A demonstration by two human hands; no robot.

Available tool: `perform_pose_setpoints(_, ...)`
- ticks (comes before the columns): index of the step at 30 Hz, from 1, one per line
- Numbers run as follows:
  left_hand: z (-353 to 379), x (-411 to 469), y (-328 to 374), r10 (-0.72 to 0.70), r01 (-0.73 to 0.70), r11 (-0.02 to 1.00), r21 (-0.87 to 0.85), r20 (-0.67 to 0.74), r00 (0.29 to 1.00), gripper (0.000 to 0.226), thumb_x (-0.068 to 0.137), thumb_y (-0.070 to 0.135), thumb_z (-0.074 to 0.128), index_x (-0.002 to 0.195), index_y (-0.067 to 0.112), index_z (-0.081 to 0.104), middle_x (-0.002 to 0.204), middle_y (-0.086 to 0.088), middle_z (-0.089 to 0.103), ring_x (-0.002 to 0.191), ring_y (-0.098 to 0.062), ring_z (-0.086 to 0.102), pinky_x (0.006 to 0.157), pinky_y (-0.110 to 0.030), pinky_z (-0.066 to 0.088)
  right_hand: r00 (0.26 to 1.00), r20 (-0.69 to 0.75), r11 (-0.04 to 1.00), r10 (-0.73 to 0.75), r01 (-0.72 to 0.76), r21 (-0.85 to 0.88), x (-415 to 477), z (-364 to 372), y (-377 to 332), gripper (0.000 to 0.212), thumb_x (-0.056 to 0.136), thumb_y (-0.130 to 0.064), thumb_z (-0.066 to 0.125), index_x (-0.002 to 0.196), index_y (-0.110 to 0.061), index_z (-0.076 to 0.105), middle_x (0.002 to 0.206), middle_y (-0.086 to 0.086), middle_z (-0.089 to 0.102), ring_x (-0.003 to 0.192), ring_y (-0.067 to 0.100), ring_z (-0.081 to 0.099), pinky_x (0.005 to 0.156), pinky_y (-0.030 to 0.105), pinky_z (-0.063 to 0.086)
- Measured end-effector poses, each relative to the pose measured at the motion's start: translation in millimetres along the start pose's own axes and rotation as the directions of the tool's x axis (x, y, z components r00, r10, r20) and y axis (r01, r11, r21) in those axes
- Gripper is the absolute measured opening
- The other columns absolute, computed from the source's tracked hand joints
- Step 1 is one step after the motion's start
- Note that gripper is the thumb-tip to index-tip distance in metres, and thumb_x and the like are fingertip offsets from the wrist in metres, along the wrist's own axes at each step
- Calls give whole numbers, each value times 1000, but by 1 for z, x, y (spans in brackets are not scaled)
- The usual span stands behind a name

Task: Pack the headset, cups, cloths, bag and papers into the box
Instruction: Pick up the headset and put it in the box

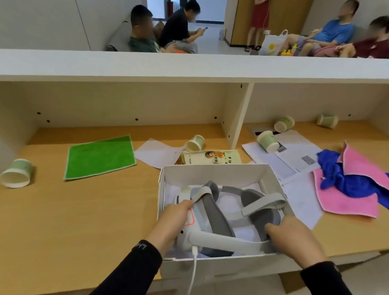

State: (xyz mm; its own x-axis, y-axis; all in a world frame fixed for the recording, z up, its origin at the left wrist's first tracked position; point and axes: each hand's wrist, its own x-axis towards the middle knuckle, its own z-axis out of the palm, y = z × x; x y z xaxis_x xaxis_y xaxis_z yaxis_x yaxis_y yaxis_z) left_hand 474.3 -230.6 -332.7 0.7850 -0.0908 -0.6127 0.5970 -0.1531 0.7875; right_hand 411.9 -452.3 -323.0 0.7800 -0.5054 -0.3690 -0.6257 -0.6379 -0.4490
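Gripping the headset (226, 220) from both sides, left hand (176, 220) has fingers curled onto its left end, right hand (292, 237) has fingers clamped on the rear strap pad. Headset sits inside the white box (212, 171), lower centre of frame; its white cable (193, 269) hangs over the near wall. Green cloth (100, 156) lies flat at centre left. Pink cloth (350, 187) and blue cloth (344, 177) are heaped at right, beside papers (293, 155). Paper cups lie tipped over across the desk (73, 218).
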Motion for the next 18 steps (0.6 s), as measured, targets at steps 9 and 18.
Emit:
perform_pose_setpoints(9, -24, -10, 8, 622, -418, 689, 592, -189, 760, 46, 89, 42, 42, 131, 24, 46, 126, 4, 54, 108, -12, 47, 82, -27, 34, 964, -244, 970, -104, 153, 191, 13, -35, 23, 54, 83, -32, 60, 134, -22, 46, 128, 13, 57, 106, 28, 57, 82, 41, 46)
perform_pose_setpoints(18, -56, -6, -16, 450, -85, 521, 849, -189, 873, 9, 87, 10, 41, 83, 15, 47, 81, -7, 56, 70, -24, 47, 52, -29, 29, 982, 65, 968, -179, 164, 190, 31, -22, 10, 13, 86, -20, 60, 74, -23, 64, 71, -7, 62, 70, 16, 61, 56, 32, 49)
